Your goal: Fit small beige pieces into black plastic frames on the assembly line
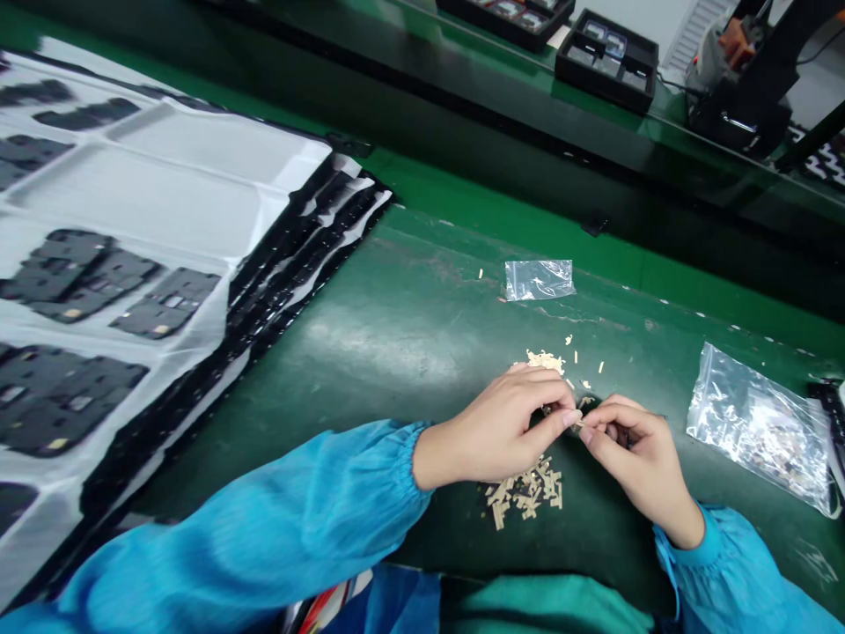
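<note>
My left hand and my right hand meet over the green table, fingertips pinched close together. Between them is a small tan piece, gripped from both sides; its exact kind is too small to make out. Just below my left hand lies a pile of small tan and dark pieces. A second heap of pale small pieces sits beyond my left fingers and is partly hidden by them. A few loose pieces are scattered near that heap.
Stacked white trays with dark flat parts fill the left side. A small clear zip bag lies ahead, and a larger clear bag with small parts is at right. Black boxes stand on the raised shelf.
</note>
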A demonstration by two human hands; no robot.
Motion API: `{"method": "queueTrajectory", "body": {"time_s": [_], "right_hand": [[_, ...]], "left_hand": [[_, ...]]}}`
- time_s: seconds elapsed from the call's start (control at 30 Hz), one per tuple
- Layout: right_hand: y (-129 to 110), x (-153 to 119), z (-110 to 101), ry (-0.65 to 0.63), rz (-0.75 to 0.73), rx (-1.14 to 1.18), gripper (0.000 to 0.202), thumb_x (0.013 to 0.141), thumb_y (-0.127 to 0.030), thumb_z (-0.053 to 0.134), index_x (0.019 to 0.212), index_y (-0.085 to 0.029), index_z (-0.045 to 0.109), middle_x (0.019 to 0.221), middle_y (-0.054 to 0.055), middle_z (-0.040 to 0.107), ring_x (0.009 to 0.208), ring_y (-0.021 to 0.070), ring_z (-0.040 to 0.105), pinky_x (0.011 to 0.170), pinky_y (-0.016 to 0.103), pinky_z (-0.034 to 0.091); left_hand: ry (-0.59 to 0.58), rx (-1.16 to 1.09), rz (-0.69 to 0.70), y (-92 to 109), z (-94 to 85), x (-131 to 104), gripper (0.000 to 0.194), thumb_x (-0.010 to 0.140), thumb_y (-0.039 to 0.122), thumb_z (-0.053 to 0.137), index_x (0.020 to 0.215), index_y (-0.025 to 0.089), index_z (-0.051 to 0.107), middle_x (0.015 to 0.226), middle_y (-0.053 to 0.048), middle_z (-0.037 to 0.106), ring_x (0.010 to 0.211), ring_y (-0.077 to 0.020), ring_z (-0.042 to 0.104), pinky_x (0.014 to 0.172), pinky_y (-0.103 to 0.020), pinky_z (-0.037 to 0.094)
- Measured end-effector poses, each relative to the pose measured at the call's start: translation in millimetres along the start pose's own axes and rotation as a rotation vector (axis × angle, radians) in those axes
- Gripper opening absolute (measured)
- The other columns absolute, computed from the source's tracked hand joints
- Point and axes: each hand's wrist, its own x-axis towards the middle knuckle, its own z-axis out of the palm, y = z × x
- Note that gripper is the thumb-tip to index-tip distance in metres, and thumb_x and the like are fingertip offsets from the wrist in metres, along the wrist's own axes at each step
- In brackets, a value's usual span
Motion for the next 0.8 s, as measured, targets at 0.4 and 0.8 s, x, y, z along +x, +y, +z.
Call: {"method": "queueTrajectory", "body": {"time_s": [0.4,0.8], "right_hand": [[6.4,2.6,-1.7,0.017,0.019,0.06,0.011,0.089,-0.026,0.07,0.081,-0.023,0.077,0.077,0.002,0.062,0.065,0.0164,0.05,0.058,0.029,0.037],[5.6,3.1,-1.2,0.037,0.04,0.065,0.013,0.086,-0.024,0.069,0.077,-0.022,0.077,0.075,0.003,0.063,0.067,0.0183,0.053,0.058,0.031,0.038]], "left_hand": [[0.043,0.035,0.1,1.2,0.8,-2.6,0.024,0.103,0.021,0.049,0.106,0.021,0.072,0.102,-0.005,0.077,0.093,-0.0199,0.07,0.086,-0.037,0.05],[0.025,0.115,0.13,-1.0,3.5,-4.5,0.026,0.104,0.019,0.044,0.103,0.019,0.07,0.098,-0.006,0.075,0.089,-0.0202,0.068,0.082,-0.036,0.05]]}}
